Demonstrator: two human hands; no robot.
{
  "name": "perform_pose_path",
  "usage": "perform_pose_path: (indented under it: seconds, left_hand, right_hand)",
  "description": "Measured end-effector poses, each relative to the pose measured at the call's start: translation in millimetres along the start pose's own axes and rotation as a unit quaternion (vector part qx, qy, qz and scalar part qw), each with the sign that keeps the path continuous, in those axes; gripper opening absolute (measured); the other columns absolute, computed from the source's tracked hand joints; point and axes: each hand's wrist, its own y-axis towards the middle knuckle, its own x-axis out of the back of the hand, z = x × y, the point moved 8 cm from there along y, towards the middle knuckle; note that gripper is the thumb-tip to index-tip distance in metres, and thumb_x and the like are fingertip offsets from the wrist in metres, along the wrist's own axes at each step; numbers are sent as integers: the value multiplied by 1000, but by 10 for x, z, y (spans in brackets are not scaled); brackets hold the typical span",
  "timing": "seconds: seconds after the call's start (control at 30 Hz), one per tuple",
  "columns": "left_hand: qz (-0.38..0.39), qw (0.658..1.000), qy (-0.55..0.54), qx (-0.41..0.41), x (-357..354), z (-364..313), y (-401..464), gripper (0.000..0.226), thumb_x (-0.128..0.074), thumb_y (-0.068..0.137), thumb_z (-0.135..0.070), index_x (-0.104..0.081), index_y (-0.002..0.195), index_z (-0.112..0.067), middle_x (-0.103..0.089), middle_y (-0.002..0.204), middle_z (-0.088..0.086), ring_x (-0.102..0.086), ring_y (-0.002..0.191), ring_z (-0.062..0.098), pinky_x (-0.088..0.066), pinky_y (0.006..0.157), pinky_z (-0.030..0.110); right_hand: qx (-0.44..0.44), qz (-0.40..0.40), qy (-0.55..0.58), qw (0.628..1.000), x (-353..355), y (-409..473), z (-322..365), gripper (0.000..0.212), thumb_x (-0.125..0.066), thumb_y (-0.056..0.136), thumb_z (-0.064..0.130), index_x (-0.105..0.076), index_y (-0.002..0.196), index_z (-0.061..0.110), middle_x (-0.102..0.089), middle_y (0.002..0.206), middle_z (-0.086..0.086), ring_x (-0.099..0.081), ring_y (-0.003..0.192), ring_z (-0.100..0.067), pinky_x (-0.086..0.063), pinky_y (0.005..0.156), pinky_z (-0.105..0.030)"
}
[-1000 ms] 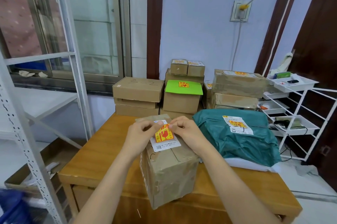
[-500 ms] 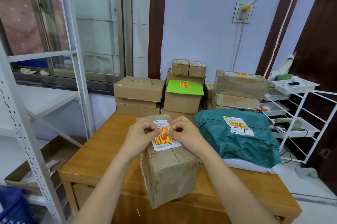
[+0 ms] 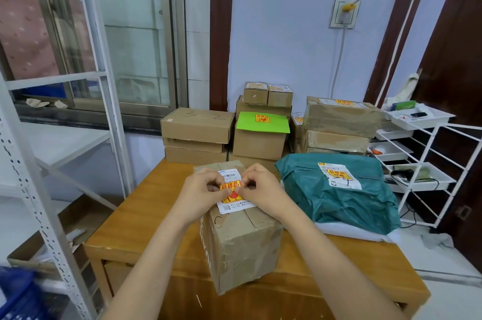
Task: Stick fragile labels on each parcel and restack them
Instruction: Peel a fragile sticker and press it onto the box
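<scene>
Taped box [image 3: 242, 241], fragile label [image 3: 230, 190] going on its top, at the table's [image 3: 135, 218] near edge.

Box: brown card wrapped in glossy tape, upright, standing at the middle of the near edge; likely stiff and of moderate weight, the tape probably slick, so best lifted by two opposite side faces or from below. Label: thin yellow-and-red sticker, limp and tacky, lying over the white shipping slip [image 3: 236, 205]; best held by its edges. Left hand [image 3: 200, 194] and right hand [image 3: 263, 192] close together, fingers curled, each pinching or pressing the label. Green bag [image 3: 339, 197], soft, labelled, lies at the table's right edge.
</scene>
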Motion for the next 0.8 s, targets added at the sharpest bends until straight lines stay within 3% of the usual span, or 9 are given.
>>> perform_pose_path:
  seconds: [0.2, 0.33, 0.5, 0.63, 0.8]
  left_hand:
    - [3, 1000, 24, -6, -15, 3, 7, 15, -80, 72, -7, -64, 72, -8, -58, 91, 5, -55, 67, 12, -53, 72, 36]
    - [-3, 1000, 17, -9, -24, -3, 7, 20, -78, 72, -3, -61, 78, -12, -54, 95, 3, -59, 75, 13, -52, 67, 20]
    - [-7, 1000, 9, -18, -33, 6, -9, 26, -77, 74, -6, -59, 91, -11, -49, 101, -1, -58, 88, 9, -49, 72, 14]
    - [12, 999, -9, -32, -47, 10, -28, 33, -76, 75, -6, -57, 100, -14, -48, 107, -5, -54, 102, 4, -44, 87, 10]
    - [47, 997, -62, -24, -57, 22, -52, 45, -75, 75, -1, -55, 111, -18, -41, 125, -16, -48, 115, 1, -43, 97, 16]
  right_hand:
    - [11, 12, -33, 999, -26, -8, 23, 13, -69, 84, 13, -58, 77, 13, -50, 102, -4, -49, 86, -11, -37, 71, -5]
    - [13, 6, -42, 999, -32, -4, 11, 10, -69, 84, 14, -60, 86, 11, -45, 101, 2, -47, 89, -9, -36, 70, -2]
    - [3, 14, -57, 998, -37, -4, -12, 39, -69, 84, 21, -53, 117, 9, -39, 110, 5, -45, 102, -5, -34, 72, 1]
    - [1, 39, -67, 997, -85, 1, -27, 45, -68, 84, 25, -50, 123, 12, -40, 114, 5, -37, 115, -13, -32, 89, -16]
    - [-6, 73, -57, 996, -133, -4, -46, 57, -65, 85, 26, -42, 136, 15, -40, 128, 3, -28, 125, -13, -27, 92, -20]
